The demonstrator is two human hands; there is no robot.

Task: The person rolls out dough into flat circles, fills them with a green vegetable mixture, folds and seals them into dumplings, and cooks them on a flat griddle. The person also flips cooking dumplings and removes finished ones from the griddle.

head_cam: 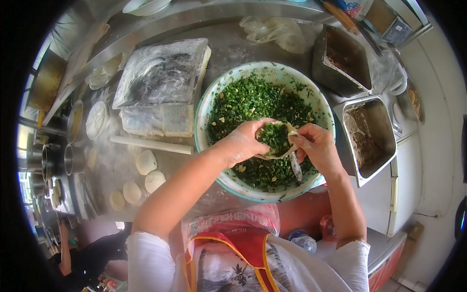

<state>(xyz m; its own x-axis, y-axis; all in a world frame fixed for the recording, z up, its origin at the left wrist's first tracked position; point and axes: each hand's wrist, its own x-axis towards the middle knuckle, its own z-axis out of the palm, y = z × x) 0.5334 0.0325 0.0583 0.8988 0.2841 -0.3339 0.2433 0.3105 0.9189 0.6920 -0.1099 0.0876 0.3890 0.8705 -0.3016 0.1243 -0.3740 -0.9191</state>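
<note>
My left hand (251,140) cups a dough wrapper (292,134) filled with chopped green filling (274,139), above a large round basin (202,120). At the wrapper's right edge, the thumb and fingers of my right hand (310,140) pinch the dough. A metal utensil (296,167), its upper end hidden, hangs below my right hand; whether the hand holds it, I cannot tell. Chopped greens with small pale yellow bits (244,96) fill much of the basin. Left of it, a pale rolling pin (151,145) lies near dough rounds (146,162).
A floured flat lid (160,71) tops a plastic container (157,120) at left. Two metal pans (341,58) (392,146) stand right of the basin. Crumpled plastic bags (273,33) lie behind it. Another person (98,252) is at lower left.
</note>
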